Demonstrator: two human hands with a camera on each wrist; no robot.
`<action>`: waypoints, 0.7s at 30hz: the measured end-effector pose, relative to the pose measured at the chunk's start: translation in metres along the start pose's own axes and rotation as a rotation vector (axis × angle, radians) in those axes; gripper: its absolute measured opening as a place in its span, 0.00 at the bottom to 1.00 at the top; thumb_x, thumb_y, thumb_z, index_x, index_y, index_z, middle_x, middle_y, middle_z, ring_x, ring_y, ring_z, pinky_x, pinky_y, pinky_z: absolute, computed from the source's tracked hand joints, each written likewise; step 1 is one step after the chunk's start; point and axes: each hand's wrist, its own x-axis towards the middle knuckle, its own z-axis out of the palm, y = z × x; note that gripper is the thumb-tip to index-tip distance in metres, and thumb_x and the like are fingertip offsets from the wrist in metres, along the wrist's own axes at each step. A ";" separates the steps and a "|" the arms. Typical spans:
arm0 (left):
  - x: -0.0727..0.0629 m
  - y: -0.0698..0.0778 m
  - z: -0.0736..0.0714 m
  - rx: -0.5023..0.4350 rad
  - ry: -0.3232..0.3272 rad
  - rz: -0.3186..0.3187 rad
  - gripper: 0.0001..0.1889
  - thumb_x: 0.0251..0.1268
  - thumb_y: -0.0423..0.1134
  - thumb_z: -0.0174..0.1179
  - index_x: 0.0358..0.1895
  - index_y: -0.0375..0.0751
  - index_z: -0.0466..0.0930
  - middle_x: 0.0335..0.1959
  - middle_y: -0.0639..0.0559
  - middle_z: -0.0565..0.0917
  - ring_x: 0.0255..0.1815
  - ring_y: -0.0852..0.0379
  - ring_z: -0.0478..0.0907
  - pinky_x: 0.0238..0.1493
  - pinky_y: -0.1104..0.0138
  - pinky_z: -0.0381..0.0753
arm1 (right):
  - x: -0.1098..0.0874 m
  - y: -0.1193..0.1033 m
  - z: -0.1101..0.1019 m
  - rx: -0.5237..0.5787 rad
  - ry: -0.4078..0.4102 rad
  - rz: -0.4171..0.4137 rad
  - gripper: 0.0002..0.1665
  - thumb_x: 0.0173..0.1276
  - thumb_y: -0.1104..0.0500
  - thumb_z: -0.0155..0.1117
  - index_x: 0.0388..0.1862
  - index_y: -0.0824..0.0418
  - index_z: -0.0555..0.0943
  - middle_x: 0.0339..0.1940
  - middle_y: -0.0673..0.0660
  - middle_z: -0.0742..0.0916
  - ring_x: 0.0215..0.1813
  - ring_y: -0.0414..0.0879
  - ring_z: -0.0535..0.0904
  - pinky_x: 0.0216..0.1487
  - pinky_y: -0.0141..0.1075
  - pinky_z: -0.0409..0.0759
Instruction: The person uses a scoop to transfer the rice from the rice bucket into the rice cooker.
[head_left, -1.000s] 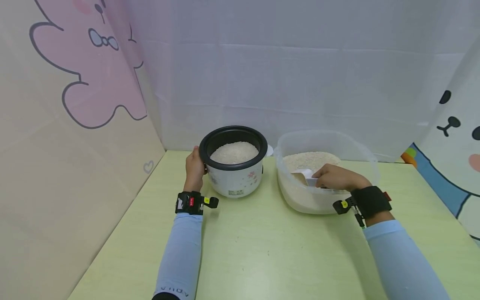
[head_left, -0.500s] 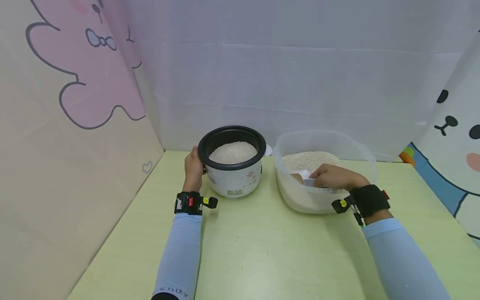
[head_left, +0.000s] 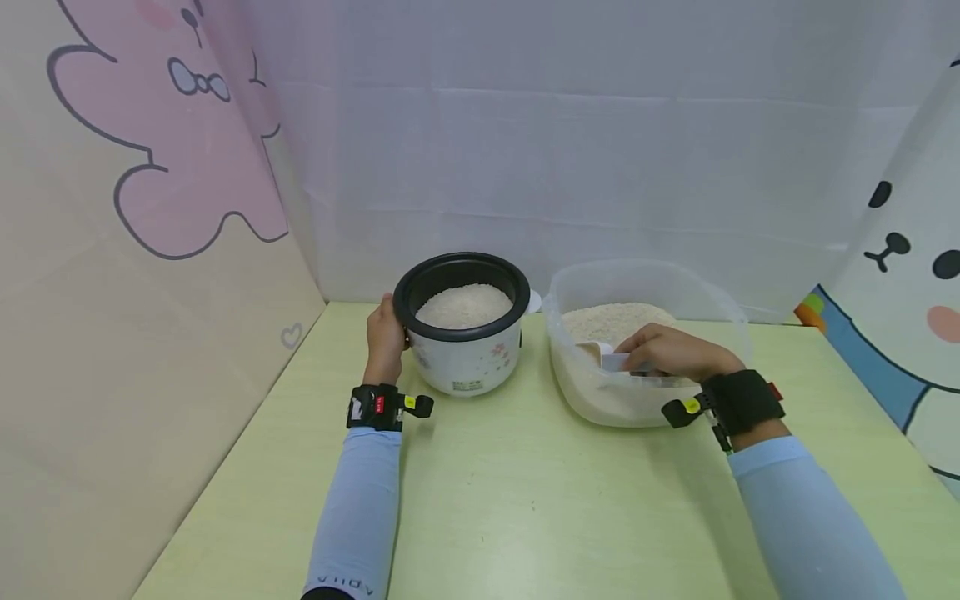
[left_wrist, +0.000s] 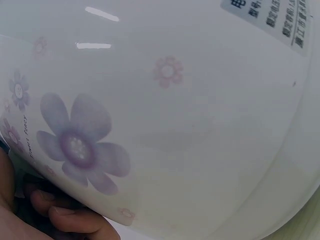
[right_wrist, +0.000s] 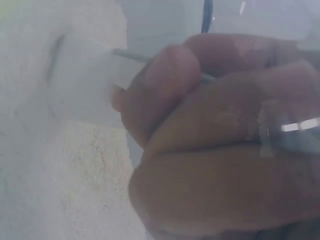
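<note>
A white rice cooker (head_left: 483,367) with printed flowers and a black-rimmed pot (head_left: 521,310) stands at the table's back; rice (head_left: 465,307) is heaped in the pot. My left hand (head_left: 386,340) holds the cooker's left side, its fingers curled at a dark handle (left_wrist: 30,185) low in the left wrist view. On the right sits a translucent plastic tub (head_left: 652,279) of rice (head_left: 621,320). Inside the tub's near wall, my right hand (head_left: 678,353) grips a white scoop (head_left: 615,362) by its handle. The right wrist view sees the hand through the cloudy wall.
A small white tab (head_left: 534,302) juts from the cooker's right side, close to the tub. Behind the table (head_left: 495,500) hangs a pale curtain (head_left: 585,167). Printed panels (head_left: 187,333) rise at the left and right.
The scoop has turned in my right hand, so its cup edge shows more upright above the rice. My left hand stays on the cooker, while the whole view shifts slightly.
</note>
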 end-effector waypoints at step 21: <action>-0.001 0.002 -0.001 -0.004 0.000 -0.014 0.24 0.83 0.55 0.39 0.25 0.48 0.68 0.19 0.55 0.65 0.18 0.59 0.63 0.21 0.68 0.64 | -0.007 0.005 -0.006 0.234 0.052 -0.042 0.27 0.81 0.62 0.50 0.68 0.81 0.65 0.26 0.56 0.79 0.17 0.39 0.59 0.21 0.32 0.58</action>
